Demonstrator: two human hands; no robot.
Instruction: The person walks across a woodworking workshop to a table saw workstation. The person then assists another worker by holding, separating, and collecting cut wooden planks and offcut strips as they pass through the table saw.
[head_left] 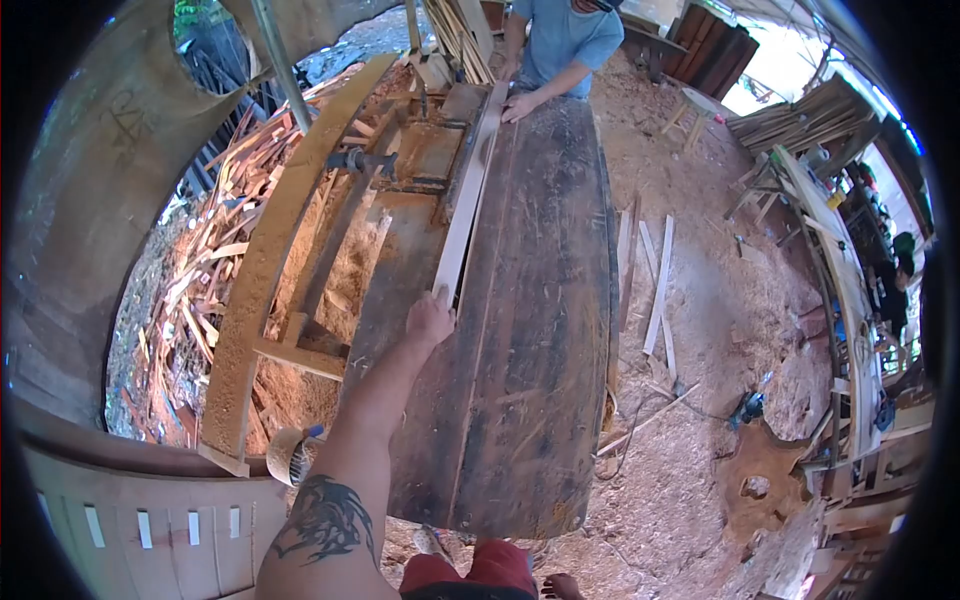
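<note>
My left hand [432,318], at the end of a tattooed forearm, closes on the near end of a long, pale wooden strip [465,215]. The strip lies lengthwise on a dark, worn wooden table [540,300], beside a narrow dark gap. At the far end another person [568,45] in a blue-grey shirt has a hand [518,107] on the same strip. Low in the view, beside my red shorts [500,565], what looks like my right hand [562,587] is only partly visible; its fingers are too small and cut off to read.
Left of the table stands a wooden frame with a thick, sawdust-covered beam [255,300]. Offcuts [215,260] are heaped beyond it. Loose strips [660,285] and a cable lie on the sawdust-covered floor to the right, near a flat wood slab [765,475]. A stool [695,115] stands farther back.
</note>
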